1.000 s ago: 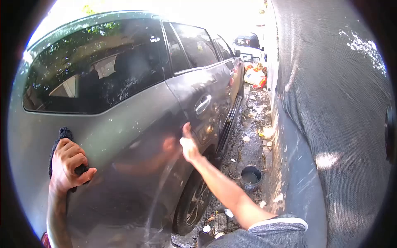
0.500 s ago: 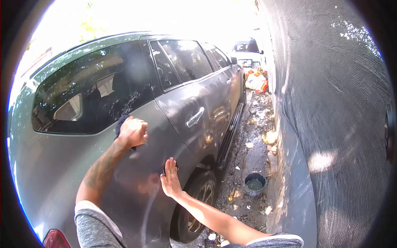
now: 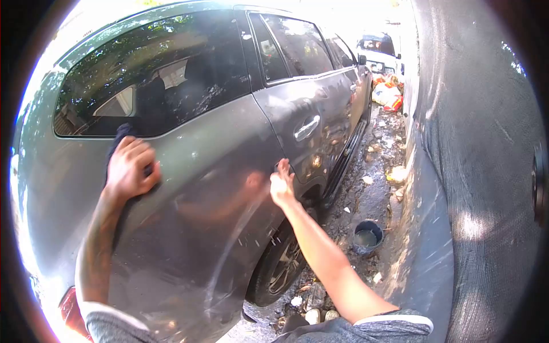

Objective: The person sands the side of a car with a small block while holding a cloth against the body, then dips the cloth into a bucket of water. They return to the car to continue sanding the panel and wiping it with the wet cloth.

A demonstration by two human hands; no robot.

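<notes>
A dark grey car fills the left and middle of the view. My left hand is closed around a dark cloth, against the body panel just below the rear side window. Farther right, my right hand touches the panel above the rear wheel, its fingers extended. Part of a dark round shape shows behind its fingertips. The chrome door handle lies up and to the right of that hand.
A black bucket holding liquid stands on wet, littered ground beside the car. A netting-covered wall runs along the right. Plastic bags and another vehicle are farther ahead.
The view has shifted, so the car sits farther right and higher. My left hand has moved left along the panel with the cloth. My right hand remains by the wheel arch, slightly higher.
</notes>
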